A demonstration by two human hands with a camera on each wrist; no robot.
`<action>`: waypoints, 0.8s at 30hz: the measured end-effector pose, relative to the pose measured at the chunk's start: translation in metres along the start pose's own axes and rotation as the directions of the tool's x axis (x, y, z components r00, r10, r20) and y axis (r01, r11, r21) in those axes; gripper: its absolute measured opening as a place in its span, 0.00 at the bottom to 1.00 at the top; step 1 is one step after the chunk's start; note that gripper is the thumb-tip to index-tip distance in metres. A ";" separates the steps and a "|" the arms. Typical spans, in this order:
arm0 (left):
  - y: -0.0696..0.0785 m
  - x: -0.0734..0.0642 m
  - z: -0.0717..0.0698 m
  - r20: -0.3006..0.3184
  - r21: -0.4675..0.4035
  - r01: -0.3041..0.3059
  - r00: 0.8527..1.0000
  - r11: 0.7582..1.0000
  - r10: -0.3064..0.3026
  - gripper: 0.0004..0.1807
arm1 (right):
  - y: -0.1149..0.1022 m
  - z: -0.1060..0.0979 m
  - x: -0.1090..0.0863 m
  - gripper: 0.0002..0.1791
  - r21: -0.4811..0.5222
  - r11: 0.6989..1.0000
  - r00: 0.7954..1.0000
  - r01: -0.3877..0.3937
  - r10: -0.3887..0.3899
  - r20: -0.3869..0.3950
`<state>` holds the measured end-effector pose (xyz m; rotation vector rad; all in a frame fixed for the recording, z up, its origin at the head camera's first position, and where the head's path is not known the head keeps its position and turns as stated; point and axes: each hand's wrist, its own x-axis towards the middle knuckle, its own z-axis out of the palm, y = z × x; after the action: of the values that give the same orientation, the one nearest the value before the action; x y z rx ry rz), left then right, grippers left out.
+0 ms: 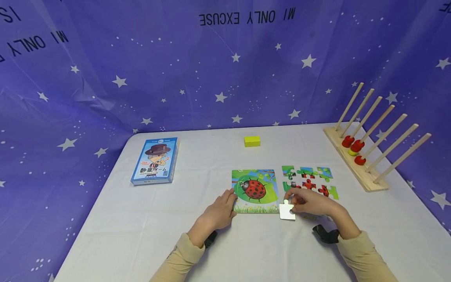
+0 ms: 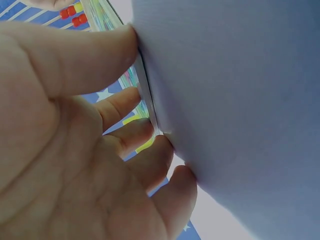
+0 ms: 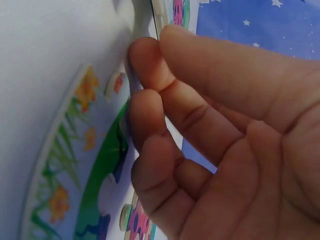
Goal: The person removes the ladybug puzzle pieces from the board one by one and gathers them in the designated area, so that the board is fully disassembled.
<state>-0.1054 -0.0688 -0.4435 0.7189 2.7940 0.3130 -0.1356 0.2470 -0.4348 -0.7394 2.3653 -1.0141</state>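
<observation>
My left hand (image 1: 220,209) rests at the near left corner of a square ladybug picture board (image 1: 255,192). In the left wrist view its fingertips (image 2: 142,127) and thumb touch the board's edge. My right hand (image 1: 310,201) pinches a jigsaw piece (image 1: 286,210) between thumb and finger, its plain pale side facing up, close by the board's near right corner. Beneath and beyond that hand lie several loose jigsaw pieces (image 1: 309,184) with ladybug parts and leaves. Close under the curled fingers, in the right wrist view, a piece printed with orange flowers (image 3: 57,200) shows.
At the left stands a blue card-game box (image 1: 155,160). A yellow block (image 1: 252,141) sits near the back edge. On the right is a wooden peg rack (image 1: 363,164) with tall pegs and a few red and yellow beads (image 1: 357,146). A starry purple cloth (image 1: 197,78) hangs behind the white table.
</observation>
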 end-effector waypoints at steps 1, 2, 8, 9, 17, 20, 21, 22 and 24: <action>0.000 0.000 0.000 0.000 0.000 0.001 1.000 1.000 -0.001 0.24 | 0.000 0.000 -0.001 0.14 -0.007 1.000 1.000 0.000 0.000 0.000; 0.000 -0.001 -0.001 0.001 0.001 0.002 1.000 1.000 -0.002 0.24 | 0.000 0.000 -0.002 0.14 -0.011 1.000 1.000 0.000 0.000 0.000; 0.000 -0.001 -0.003 0.001 0.002 0.005 1.000 1.000 -0.005 0.24 | 0.000 0.000 -0.004 0.14 -0.035 0.999 1.000 -0.001 0.001 -0.003; -0.001 -0.001 -0.003 0.000 0.001 0.004 1.000 1.000 -0.004 0.24 | 0.000 0.000 -0.005 0.14 -0.036 0.999 1.000 -0.003 0.002 -0.006; -0.003 -0.001 0.000 0.001 0.039 -0.010 1.000 0.999 0.010 0.24 | -0.001 -0.002 -0.006 0.15 -0.027 1.000 1.000 -0.002 0.002 -0.016; -0.003 0.000 -0.002 -0.007 0.060 -0.016 1.000 0.998 0.016 0.24 | -0.001 -0.003 -0.006 0.16 -0.028 1.000 1.000 0.008 -0.009 -0.016; -0.003 0.000 -0.003 -0.009 0.065 -0.017 1.000 0.998 0.017 0.24 | -0.001 -0.004 -0.006 0.16 -0.028 1.000 1.000 0.010 -0.010 -0.017; -0.003 0.000 -0.003 -0.009 0.067 -0.017 1.000 0.998 0.018 0.24 | -0.001 -0.004 -0.006 0.16 -0.023 1.000 1.000 0.010 -0.011 -0.017; -0.003 0.000 -0.004 -0.009 0.065 -0.017 1.000 0.998 0.018 0.24 | -0.001 -0.005 -0.006 0.16 -0.018 1.000 1.000 0.007 -0.007 -0.018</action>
<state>-0.1073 -0.0721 -0.4404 0.7586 2.8196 0.2305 -0.1339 0.2525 -0.4299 -0.7490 2.3914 -1.0078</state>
